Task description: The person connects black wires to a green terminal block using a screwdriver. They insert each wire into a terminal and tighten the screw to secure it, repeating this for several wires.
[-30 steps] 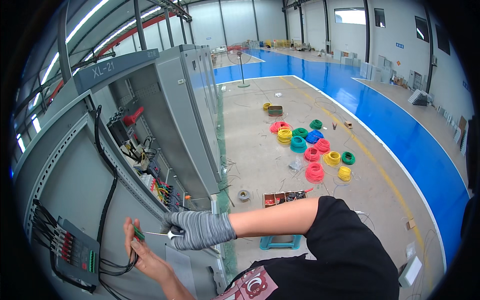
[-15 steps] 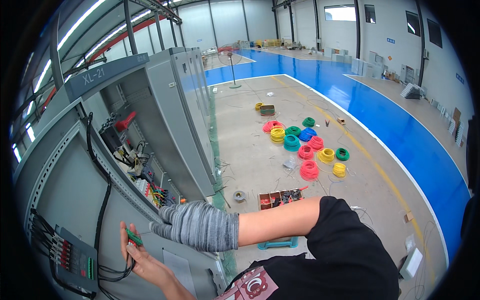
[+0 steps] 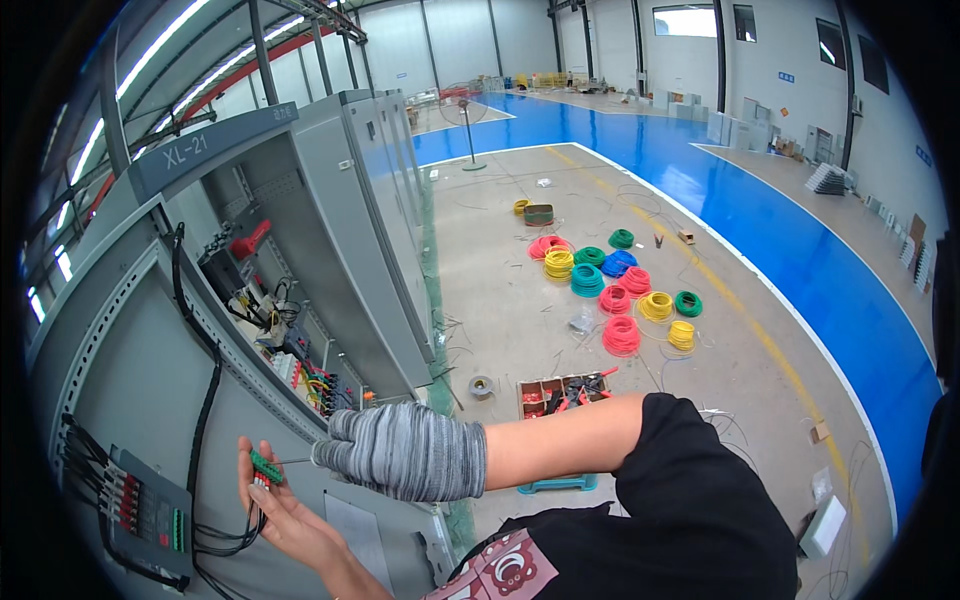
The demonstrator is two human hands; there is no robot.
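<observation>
My bare left hand (image 3: 300, 527) pinches a small green plug-in terminal block (image 3: 265, 467) between thumb and fingers. Black wires (image 3: 238, 540) with red-and-white sleeves at their ends run from the block toward a dark meter unit (image 3: 150, 515) on the grey cabinet door. My right hand (image 3: 405, 452), in a grey striped knit glove, is closed around a screwdriver (image 3: 297, 460). Only its thin metal shaft shows, reaching left to the block; the glove hides its handle. Whether the tip sits in a screw cannot be made out.
Behind the door stands the open grey cabinet (image 3: 345, 250) with breakers and coloured wiring (image 3: 318, 390). Coils of red, yellow, green and blue wire (image 3: 620, 335) lie on the floor. A divided tool box (image 3: 535, 398) and a tape roll (image 3: 481, 386) sit beyond my right arm.
My gloved right hand has shifted slightly right, and more of the screwdriver shaft shows. My left hand keeps its hold on the terminal block, almost in place.
</observation>
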